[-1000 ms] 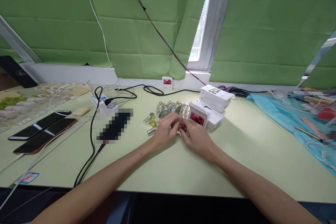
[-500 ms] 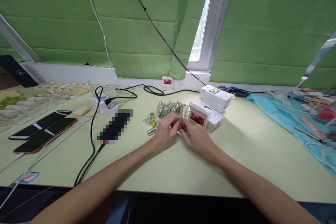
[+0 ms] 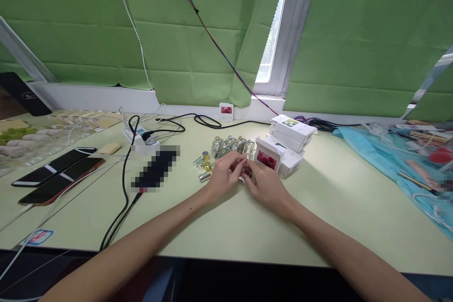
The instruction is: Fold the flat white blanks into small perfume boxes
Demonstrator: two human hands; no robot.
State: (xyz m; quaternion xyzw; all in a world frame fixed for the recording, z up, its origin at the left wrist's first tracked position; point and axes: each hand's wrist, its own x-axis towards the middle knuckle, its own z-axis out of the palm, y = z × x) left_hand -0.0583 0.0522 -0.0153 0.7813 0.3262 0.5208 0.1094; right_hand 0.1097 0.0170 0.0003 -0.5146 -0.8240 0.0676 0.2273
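Note:
My left hand (image 3: 225,170) and my right hand (image 3: 268,183) meet at the middle of the table, fingertips pinched together. Between them is a small clear glass perfume bottle (image 3: 249,172) with a reddish tint, mostly hidden by the fingers. Just behind the hands stand several round glass perfume bottles (image 3: 217,146) with metallic necks. Left of my left hand are loose shiny caps, among them a gold cap (image 3: 207,166) and a silver cap (image 3: 204,177). A white box with a red picture (image 3: 266,159) leans close behind my right hand.
White boxes (image 3: 292,130) are stacked behind the hands to the right. A power strip (image 3: 141,139), black cable (image 3: 123,188) and phones (image 3: 63,179) lie left. Blue plastic sheeting (image 3: 368,151) with assorted items covers the right side. A small box (image 3: 226,112) stands by the wall.
Hands, bottles and caps keep practically the same places. Only the camera view has shifted very slightly.

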